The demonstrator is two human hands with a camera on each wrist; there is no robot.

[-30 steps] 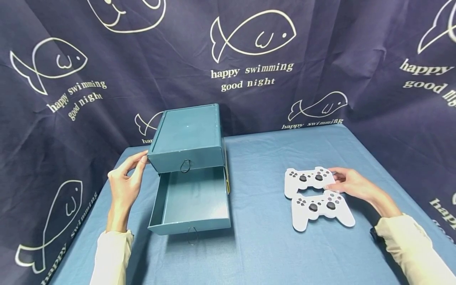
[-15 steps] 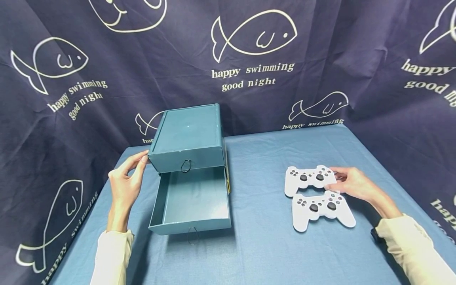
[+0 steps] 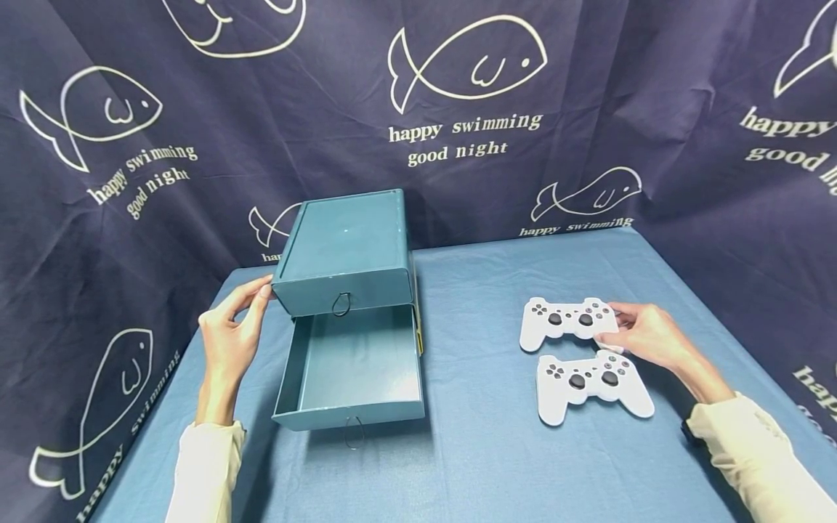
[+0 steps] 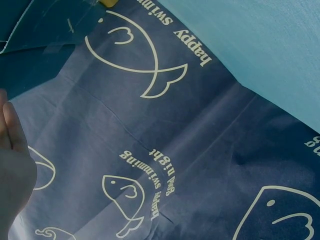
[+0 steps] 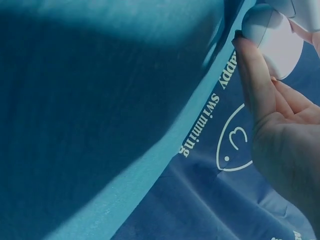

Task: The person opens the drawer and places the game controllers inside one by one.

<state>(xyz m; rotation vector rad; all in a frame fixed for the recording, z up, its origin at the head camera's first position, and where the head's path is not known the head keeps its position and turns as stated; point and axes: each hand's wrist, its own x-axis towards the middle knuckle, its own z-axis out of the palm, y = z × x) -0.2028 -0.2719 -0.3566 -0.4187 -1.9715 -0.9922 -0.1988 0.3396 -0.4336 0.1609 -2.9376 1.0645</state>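
Observation:
A teal two-drawer cabinet [image 3: 349, 236] stands left of centre in the head view. Its lower drawer [image 3: 360, 363] is pulled out with nothing inside, while the upper drawer [image 3: 343, 292] is in. My left hand [image 3: 229, 330] pinches the cabinet's front left corner between thumb and fingers; the left wrist view shows only part of that hand [image 4: 15, 165]. At the right, my right hand [image 3: 654, 335] grips the right handle of the farther white game controller [image 3: 569, 319]. A second white game controller [image 3: 593, 385] lies just nearer. The right wrist view shows the gripped handle [image 5: 282, 47].
A blue cloth [image 3: 484, 436] covers the table. Dark blue curtains [image 3: 471, 189] printed with white fish and lettering hang behind and at both sides. A thin loop handle [image 3: 354, 432] hangs from the lower drawer's front.
The right hand has shifted the farther controller slightly away from the nearer one, so a wider gap shows between them. The left hand and cabinet have stayed in place.

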